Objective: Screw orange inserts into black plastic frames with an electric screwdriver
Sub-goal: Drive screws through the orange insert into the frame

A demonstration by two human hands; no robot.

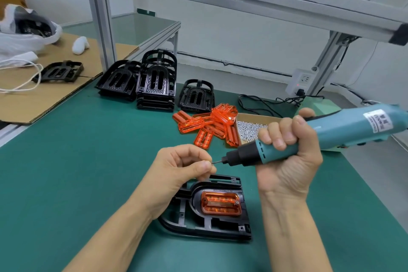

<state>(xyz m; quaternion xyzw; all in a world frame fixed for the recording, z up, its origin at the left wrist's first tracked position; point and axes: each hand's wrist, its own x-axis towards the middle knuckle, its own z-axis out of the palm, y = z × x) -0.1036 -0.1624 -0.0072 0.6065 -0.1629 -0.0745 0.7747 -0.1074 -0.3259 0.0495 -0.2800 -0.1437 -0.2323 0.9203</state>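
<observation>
Item, nearest: one black frame [212, 223] flat on the green mat [88, 161], one orange insert [220, 202] seated in it, long axis left to right; one screw visible at its right end. Above it, my left hand [176, 170] pinches closed at the bit tip, presumably on a screw I cannot make out. My right hand [287, 152], fist wrapped around the electric screwdriver [309, 139], holds the bit near-horizontal pointing left; the insert lies directly below both hands. Beyond: loose orange inserts [205, 126], roughly eight; one screw box [251, 128]; three groups of black frames [154, 81], stacked, count uncertain.
</observation>
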